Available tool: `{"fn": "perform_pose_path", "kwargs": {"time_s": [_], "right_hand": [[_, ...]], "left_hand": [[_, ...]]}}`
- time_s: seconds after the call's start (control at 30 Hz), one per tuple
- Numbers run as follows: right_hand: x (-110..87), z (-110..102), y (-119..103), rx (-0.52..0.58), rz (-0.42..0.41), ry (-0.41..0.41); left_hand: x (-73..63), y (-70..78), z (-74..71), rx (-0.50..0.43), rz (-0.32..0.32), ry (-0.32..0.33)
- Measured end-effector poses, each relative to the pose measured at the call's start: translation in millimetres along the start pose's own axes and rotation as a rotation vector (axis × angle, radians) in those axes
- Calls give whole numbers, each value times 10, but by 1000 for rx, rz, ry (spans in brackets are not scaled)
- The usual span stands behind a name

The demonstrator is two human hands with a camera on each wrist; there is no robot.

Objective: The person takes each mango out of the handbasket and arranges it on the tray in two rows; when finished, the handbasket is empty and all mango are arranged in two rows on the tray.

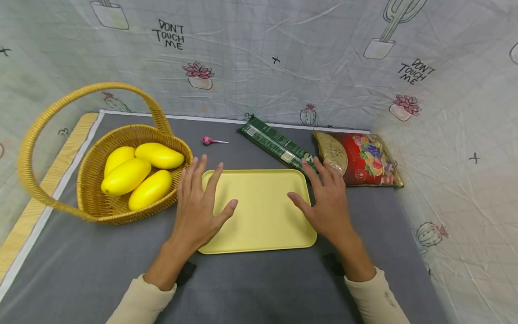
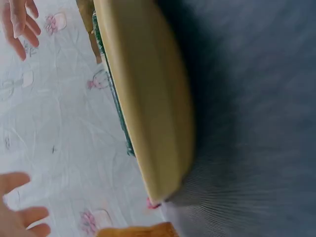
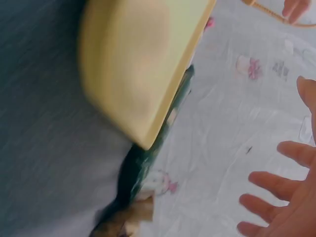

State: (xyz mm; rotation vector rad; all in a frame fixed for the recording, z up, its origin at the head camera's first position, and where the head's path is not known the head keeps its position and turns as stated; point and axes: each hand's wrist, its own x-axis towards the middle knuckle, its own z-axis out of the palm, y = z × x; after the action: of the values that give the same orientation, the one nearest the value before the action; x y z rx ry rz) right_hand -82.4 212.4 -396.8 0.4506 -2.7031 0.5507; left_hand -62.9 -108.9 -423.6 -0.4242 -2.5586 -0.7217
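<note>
Hovering above a yellow tray (image 1: 259,211), both hands of the person are released and hold nothing. The left hand (image 1: 197,207) is over the left part of the tray, with its fingers spread and pointing forward, and its thumb directed inward. The right hand (image 1: 329,207) is over the right edge in a similar manner, fingers apart, thumb toward the left. In both wrist views the fingers appear clear of the tray, which lies flat on a grey cloth (image 1: 259,288), in the middle between the two hands.

To the left of the tray, near the left hand, stands a wicker basket (image 1: 90,184) with a tall arched handle. Inside it are four yellow mangoes (image 1: 126,176). Behind the tray, on its left side, lies a small pink lollipop (image 1: 207,140), whose stick points to the right. Further to the right, a long green packet (image 1: 271,138) lies diagonally; its near end is partly hidden by the right hand, so I cannot tell if it touches the tray. Beyond the fingers of this hand lies a red and gold bag (image 1: 360,158) with a picture of fruits.

A pale printed curtain (image 1: 251,54) with cacti forms the background, and a wooden table edge (image 1: 77,137) shows at the left. The person wears cream sleeves (image 1: 141,299).
</note>
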Motion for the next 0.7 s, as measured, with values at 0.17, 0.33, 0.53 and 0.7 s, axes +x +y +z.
{"fn": "perform_pose_path", "kwargs": {"time_s": [0.17,0.33,0.53,0.7], "right_hand": [[84,36,-161,53,-64,29],[161,55,-317,115,-117,41],[250,95,-486,159,-185,60],[307,128,-604,157,-227,45]], "left_hand": [[-118,-37,-92,-87,-81,210],[-267,-98,-194,-130,-181,413],[-429,-143,-305,-185,-355,647],[-491,-83,-415,-200,-500,796]]}}
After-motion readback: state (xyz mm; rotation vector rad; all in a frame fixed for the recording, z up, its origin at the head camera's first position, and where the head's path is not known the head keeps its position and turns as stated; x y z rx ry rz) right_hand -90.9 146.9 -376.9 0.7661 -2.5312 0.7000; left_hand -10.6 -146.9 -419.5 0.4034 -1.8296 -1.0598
